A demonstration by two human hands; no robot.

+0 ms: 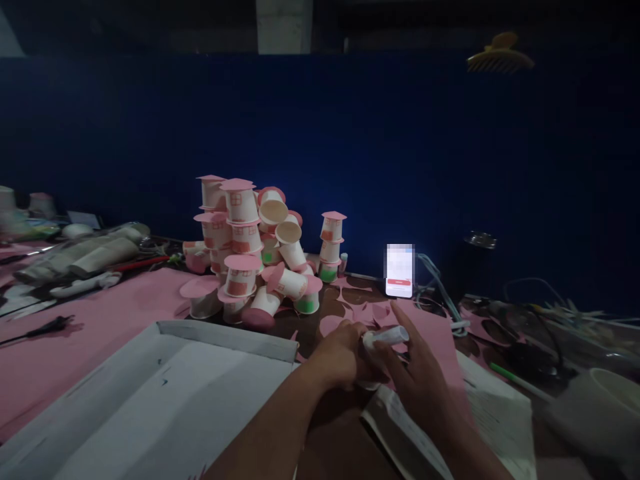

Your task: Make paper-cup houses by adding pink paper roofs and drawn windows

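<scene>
Leftmost of the handwork, the stacked paper cups with pink paper tops (243,205) look light, stiff and easily crushed, best lifted by the wall near the base. Next comes the left hand (341,355), fingers curled, its grip hidden. Then, between the hands over the dark tabletop (335,427), is a white tube (393,335), probably light and smooth, best held around its barrel. Rightmost, the right hand (423,373) has thumb and forefinger spread around the tube; I cannot tell how firmly it grips.
</scene>
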